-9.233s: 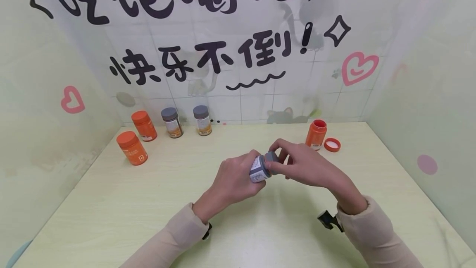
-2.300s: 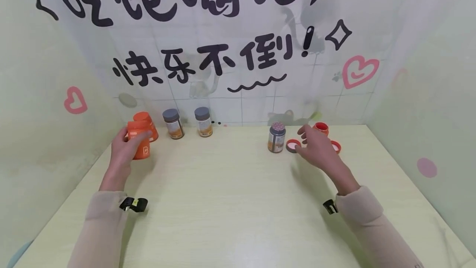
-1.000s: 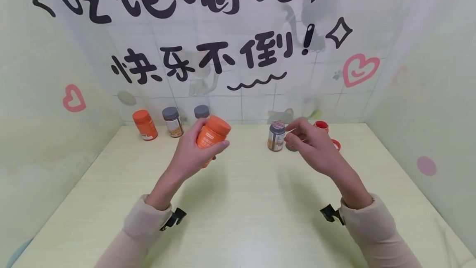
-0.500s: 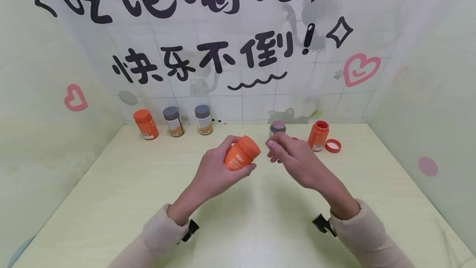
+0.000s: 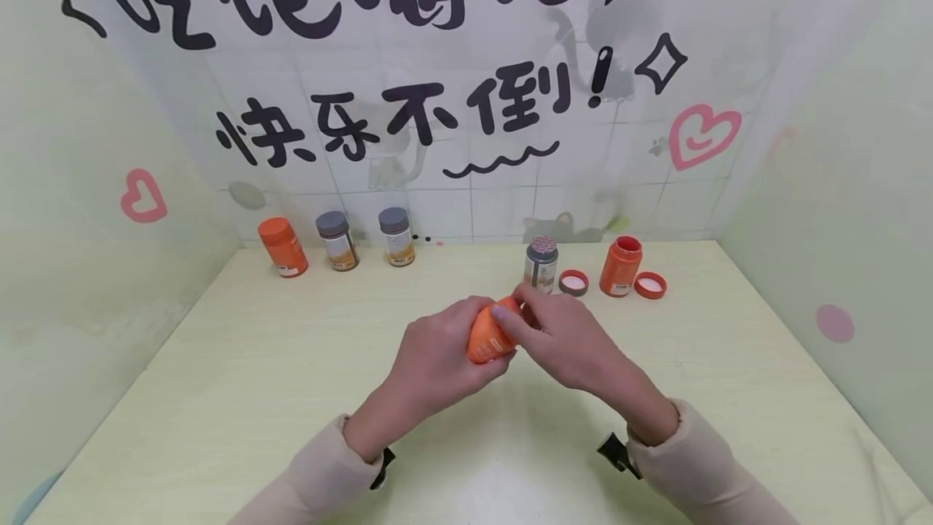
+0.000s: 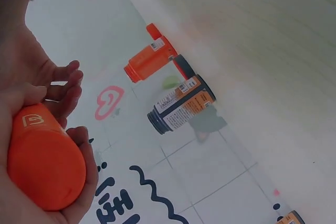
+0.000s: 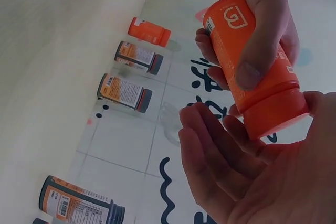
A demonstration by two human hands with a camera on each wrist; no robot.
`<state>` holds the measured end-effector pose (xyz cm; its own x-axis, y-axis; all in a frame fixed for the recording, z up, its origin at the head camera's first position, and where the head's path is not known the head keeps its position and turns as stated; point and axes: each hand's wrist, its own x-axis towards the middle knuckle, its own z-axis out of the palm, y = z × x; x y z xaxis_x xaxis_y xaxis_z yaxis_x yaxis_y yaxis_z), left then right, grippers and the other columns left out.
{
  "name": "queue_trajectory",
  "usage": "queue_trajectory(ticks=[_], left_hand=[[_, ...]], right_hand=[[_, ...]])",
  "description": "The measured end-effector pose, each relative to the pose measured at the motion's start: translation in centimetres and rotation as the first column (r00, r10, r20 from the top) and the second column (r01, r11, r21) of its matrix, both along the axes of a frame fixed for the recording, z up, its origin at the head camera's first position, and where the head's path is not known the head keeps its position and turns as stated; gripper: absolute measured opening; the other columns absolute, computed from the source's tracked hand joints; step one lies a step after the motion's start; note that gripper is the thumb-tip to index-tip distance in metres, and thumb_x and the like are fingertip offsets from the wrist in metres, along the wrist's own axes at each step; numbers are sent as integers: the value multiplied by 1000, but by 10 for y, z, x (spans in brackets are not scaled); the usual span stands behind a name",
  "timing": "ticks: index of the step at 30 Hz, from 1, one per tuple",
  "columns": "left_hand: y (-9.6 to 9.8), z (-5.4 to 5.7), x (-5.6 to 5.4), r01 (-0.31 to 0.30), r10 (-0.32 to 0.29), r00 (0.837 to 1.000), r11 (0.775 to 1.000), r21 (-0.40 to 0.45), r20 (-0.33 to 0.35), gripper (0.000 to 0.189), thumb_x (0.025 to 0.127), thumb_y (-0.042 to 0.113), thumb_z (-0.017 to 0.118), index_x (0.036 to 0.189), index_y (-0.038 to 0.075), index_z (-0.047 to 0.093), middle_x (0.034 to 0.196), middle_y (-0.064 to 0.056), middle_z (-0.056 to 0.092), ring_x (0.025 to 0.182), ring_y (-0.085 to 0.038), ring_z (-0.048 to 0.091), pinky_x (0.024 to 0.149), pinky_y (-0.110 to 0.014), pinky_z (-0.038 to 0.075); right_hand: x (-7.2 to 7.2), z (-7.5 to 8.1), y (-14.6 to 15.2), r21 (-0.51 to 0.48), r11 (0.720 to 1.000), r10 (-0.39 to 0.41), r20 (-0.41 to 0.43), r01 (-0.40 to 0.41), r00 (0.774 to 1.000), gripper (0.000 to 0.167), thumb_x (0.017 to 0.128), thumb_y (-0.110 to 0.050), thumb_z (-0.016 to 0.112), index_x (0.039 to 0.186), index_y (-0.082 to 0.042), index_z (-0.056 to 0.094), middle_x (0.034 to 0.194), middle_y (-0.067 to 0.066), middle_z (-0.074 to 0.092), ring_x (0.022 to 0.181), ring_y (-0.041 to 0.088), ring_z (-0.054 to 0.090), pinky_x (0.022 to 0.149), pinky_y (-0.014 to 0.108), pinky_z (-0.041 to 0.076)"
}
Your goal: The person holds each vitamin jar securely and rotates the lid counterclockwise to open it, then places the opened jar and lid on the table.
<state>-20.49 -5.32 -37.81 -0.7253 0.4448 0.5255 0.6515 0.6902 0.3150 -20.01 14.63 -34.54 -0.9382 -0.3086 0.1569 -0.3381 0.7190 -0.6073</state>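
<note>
In the head view my left hand (image 5: 433,359) grips an orange supplement bottle (image 5: 488,339) above the middle of the table, its fingers and thumb wrapped around the body. The bottle leans with its top toward my right hand (image 5: 572,343). The right wrist view shows the orange cap (image 7: 275,114) on the bottle, pinched between my right thumb and index finger, while the other right fingers stay loosely bent beside it. The rounded base of the bottle faces the camera in the left wrist view. Just beyond the right hand stands a grey bottle (image 5: 541,262) without its cap, a patterned seal across its mouth.
A dark cap (image 5: 573,283) lies inside-up beside the grey bottle. Farther right are an uncapped orange bottle (image 5: 621,270) and its red cap (image 5: 650,285). Along the back left stand a capped orange bottle (image 5: 283,248) and two grey-capped bottles, one left (image 5: 338,241), one right (image 5: 397,237).
The left hand has lifted the orange bottle from the left side and carried it to the middle. My right hand has come left and taken hold of its cap. Earlier, the grey bottle was uncapped and set down.
</note>
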Motion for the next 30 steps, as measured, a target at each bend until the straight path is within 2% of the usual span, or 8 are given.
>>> queue_trajectory(ticks=[3,7,10,13,19,23,27,30], left_hand=[[1,-3,2,-25,13,991,995,-92,-130,50,78,38,86,117,14,65,95,3,72,67,-7,62,58,-21,53],[3,-6,4,-79,25,959,981,-177,-283,53,76,39,86,118,12,66,93,0,71,68,-12,66,59,-25,57],[4,-8,5,-113,36,934,973,-200,-355,57,76,40,87,119,10,67,91,-2,71,68,-14,68,60,-26,59],[5,-9,5,-133,50,922,972,-193,-384,57,76,42,87,119,10,67,91,-3,71,68,-14,68,60,-26,59],[7,-10,7,-131,72,937,979,-155,-341,53,75,37,87,117,12,65,90,-2,72,64,-12,66,56,-25,56],[7,-9,7,-113,70,955,984,-135,-288,52,74,35,87,114,13,64,89,-1,72,62,-12,65,55,-24,56],[6,-9,7,-45,39,992,998,-51,-122,48,73,30,87,110,14,62,84,3,71,62,-7,62,57,-19,52],[6,-8,6,-12,12,1000,1000,14,-15,45,73,25,86,108,14,60,82,5,69,62,-4,58,57,-14,47]], right_hand=[[0,-3,-4,47,998,-51,-21,52,998,45,103,-58,47,82,-20,58,61,-3,51,56,13,49,54,29,40],[0,-6,-8,93,988,-125,-9,125,992,54,104,-60,43,71,-20,57,58,-2,50,56,15,50,54,30,38],[0,-8,-10,101,983,-157,4,156,988,56,104,-60,41,67,-21,59,57,-2,49,56,16,49,53,30,36],[1,-9,-12,86,982,-166,-33,168,986,55,105,-55,42,66,-21,59,55,-2,47,53,16,46,51,29,34],[2,-14,-15,42,981,-179,-173,189,968,52,104,-47,50,59,-20,54,50,-5,45,48,13,42,48,26,31],[4,-16,-17,-8,981,-193,-220,196,956,52,102,-44,53,56,-19,53,48,-7,43,46,12,41,47,26,31],[6,-17,-19,-9,981,-187,-277,192,942,47,98,-43,57,58,-19,53,49,-8,43,46,11,41,45,26,31],[6,-17,-20,14,982,-174,-322,189,931,42,96,-41,59,61,-19,54,50,-9,44,46,10,40,45,26,31]])
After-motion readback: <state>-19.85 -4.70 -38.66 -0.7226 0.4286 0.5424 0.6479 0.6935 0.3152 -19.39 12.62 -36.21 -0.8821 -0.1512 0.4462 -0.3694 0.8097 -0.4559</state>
